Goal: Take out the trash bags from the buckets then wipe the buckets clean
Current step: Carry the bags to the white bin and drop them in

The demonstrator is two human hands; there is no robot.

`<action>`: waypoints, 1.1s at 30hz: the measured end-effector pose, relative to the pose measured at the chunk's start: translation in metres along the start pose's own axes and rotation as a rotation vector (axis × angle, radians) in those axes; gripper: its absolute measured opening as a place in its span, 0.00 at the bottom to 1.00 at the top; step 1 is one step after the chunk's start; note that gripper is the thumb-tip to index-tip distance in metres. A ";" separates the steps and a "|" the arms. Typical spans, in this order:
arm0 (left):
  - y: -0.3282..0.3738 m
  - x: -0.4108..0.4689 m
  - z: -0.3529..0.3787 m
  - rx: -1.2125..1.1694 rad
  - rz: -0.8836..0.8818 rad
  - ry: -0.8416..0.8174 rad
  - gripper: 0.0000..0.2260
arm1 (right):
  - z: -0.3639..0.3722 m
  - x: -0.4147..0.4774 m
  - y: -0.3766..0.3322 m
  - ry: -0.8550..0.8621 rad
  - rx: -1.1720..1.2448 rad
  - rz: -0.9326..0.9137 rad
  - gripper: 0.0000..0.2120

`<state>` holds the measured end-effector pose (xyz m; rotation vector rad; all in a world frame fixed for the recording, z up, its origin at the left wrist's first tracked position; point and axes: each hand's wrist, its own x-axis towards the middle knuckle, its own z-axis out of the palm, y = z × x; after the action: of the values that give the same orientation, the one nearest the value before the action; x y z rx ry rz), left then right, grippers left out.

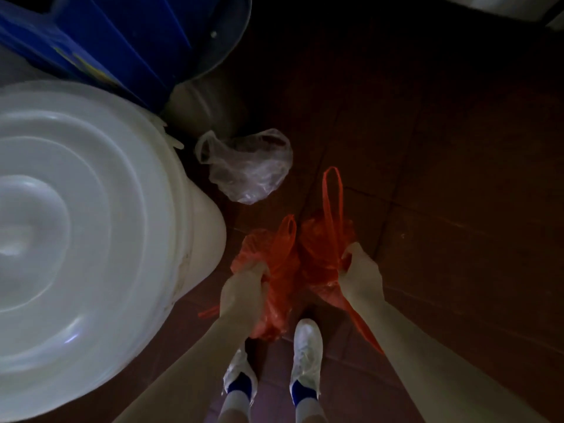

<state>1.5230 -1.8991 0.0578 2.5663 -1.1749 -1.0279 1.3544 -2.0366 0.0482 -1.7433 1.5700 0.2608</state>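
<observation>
My left hand (244,288) and right hand (360,270) each fist a side of the red bag (305,257), stretching it between them. I judge that keeps its mouth gathered, handles (331,196) free beyond my knuckles.

this looks like a dim back corner of a home, maybe a wash or store area. the floor (442,178) is dark red-brown tile. a big white plastic tub with a lid (76,209) stands by a blue bin (106,41), with a loose clear bag (247,166) nearby.

white bucket (76,209) — cut off left | red bag (283,270) contents — hidden by crumpled plastic
</observation>
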 end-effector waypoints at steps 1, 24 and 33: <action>-0.003 0.008 0.007 0.011 0.000 -0.018 0.06 | 0.008 0.008 0.002 -0.008 0.015 0.011 0.09; -0.055 -0.057 -0.190 -0.413 -0.058 0.677 0.11 | -0.037 -0.078 -0.228 -0.163 -0.007 -0.735 0.15; -0.215 -0.106 -0.252 -0.129 -0.404 0.527 0.29 | 0.055 -0.130 -0.369 -0.315 -0.307 -0.986 0.23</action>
<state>1.7673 -1.7135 0.2224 2.7703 -0.4588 -0.4016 1.6820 -1.9195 0.2351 -2.3503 0.3466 0.2602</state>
